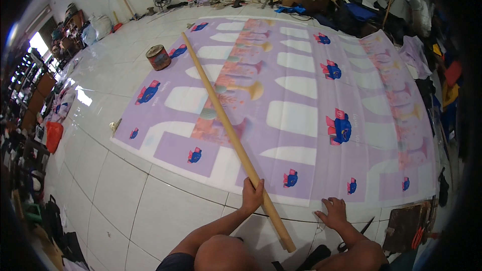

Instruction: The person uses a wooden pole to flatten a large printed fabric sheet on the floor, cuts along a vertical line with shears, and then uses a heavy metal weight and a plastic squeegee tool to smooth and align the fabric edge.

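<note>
- I watch through the head camera: the long pole (228, 126) lies inside the fingers of the left hand (252, 194), which are wrapped around it near its lower end.
- From these fingers, the long axis of the pole runs forward and to the left, slantwise over the printed cloth (321, 163); a shorter part goes back and to the right, between the two forearms.
- The left hand is the nearer one for me; the pole passes to the left of the right hand (333, 213), apart from it.
- The right fingers are spread, at the near edge of the cloth; if they press on it, I cannot tell.
- Far ahead and left of the left fingers stands a rusty can (158, 57), beside the far part of the pole.
</note>
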`<action>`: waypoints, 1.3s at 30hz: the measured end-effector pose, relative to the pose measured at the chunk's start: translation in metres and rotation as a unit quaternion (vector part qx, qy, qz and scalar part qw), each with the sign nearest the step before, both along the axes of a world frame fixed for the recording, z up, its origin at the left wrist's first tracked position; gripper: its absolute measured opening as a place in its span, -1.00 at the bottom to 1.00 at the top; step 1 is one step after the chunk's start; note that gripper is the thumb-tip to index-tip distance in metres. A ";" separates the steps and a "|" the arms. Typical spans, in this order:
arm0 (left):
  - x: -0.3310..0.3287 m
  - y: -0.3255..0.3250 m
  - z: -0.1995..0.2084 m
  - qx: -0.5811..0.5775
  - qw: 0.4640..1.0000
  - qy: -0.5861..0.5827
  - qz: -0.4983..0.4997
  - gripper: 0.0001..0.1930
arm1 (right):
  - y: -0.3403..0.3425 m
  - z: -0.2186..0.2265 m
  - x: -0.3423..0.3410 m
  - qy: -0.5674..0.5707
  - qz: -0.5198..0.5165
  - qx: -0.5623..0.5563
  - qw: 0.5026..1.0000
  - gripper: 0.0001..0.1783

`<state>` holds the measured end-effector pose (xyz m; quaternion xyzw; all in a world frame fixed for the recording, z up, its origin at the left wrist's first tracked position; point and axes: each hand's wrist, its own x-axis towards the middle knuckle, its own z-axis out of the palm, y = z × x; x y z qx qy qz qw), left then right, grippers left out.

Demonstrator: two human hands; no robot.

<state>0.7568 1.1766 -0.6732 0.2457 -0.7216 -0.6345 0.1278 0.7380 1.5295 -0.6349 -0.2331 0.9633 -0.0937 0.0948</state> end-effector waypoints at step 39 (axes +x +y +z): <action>-0.037 -0.205 -0.031 -0.511 0.838 -0.191 0.004 -0.13 | -0.060 0.006 -0.036 -0.040 -0.089 -0.105 0.990 -0.32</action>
